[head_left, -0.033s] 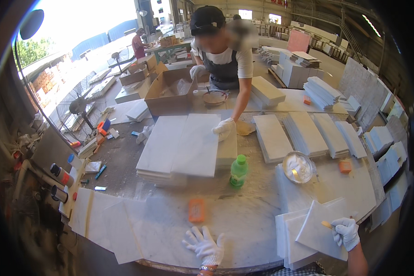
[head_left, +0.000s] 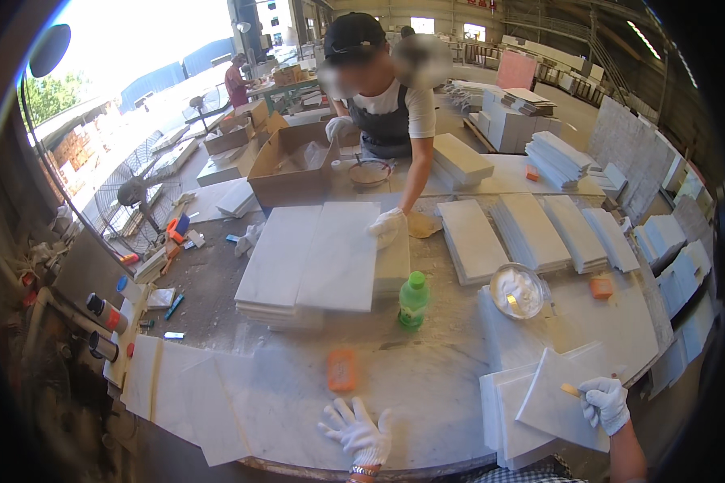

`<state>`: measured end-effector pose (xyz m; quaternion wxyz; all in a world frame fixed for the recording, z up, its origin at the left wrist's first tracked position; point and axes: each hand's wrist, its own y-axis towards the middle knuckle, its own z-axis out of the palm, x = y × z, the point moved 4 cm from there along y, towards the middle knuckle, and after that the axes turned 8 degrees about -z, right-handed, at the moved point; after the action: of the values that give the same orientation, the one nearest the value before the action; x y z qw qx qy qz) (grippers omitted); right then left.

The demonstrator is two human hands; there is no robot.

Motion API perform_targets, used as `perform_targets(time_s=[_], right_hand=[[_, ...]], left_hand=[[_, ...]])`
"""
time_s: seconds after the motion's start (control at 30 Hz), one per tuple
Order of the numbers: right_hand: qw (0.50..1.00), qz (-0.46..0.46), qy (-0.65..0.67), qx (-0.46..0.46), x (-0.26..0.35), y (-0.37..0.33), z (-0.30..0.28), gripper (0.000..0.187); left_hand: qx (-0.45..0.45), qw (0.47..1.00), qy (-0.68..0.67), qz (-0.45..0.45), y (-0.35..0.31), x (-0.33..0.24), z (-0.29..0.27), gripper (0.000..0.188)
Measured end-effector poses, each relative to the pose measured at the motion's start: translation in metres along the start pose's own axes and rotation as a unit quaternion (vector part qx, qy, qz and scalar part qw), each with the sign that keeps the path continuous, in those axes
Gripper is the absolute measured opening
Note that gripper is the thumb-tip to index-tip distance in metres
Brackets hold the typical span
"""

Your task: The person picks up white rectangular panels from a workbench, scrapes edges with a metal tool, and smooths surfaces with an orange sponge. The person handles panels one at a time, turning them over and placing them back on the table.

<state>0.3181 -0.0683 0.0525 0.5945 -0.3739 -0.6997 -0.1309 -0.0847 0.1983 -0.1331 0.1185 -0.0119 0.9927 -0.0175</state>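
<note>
One tan spatula [head_left: 570, 390] pinched in the right hand [head_left: 605, 405], fingers curled tight around it; its end sits over a square white tile [head_left: 549, 402], which lies askew on the tile stack [head_left: 517, 423] at lower right; can't tell if that hand also touches the tile; left hand [head_left: 356, 432] splayed wide, nothing held, over the marble slab [head_left: 286, 410], near an orange block [head_left: 341, 370].

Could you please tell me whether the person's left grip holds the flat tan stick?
No, the flat tan stick is in the white-gloved right grip, while the white-gloved left grip is spread open over the pale stone slab.
</note>
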Motion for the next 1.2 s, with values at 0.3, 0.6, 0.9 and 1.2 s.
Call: perform_targets(time_s=[0.3,0.6,0.9,1.2], right_hand=[[0.999,-0.005,0.037,0.011,-0.004,-0.002,0.000,0.023],[0.998,-0.013,0.062,0.025,-0.006,-0.003,0.001,0.023],[0.994,-0.006,0.085,0.065,-0.008,-0.004,0.003,0.024],[0.991,-0.021,0.109,0.071,-0.014,-0.002,0.004,0.024]], left_hand=[[-0.002,1.000,0.003,-0.001,-0.002,0.002,-0.001,0.078],[-0.041,0.999,0.011,0.014,-0.001,0.004,0.005,0.078],[-0.278,0.872,-0.324,0.241,0.082,-0.080,-0.125,0.048],[0.000,0.978,0.091,0.189,0.246,-0.218,-0.175,0.036]])
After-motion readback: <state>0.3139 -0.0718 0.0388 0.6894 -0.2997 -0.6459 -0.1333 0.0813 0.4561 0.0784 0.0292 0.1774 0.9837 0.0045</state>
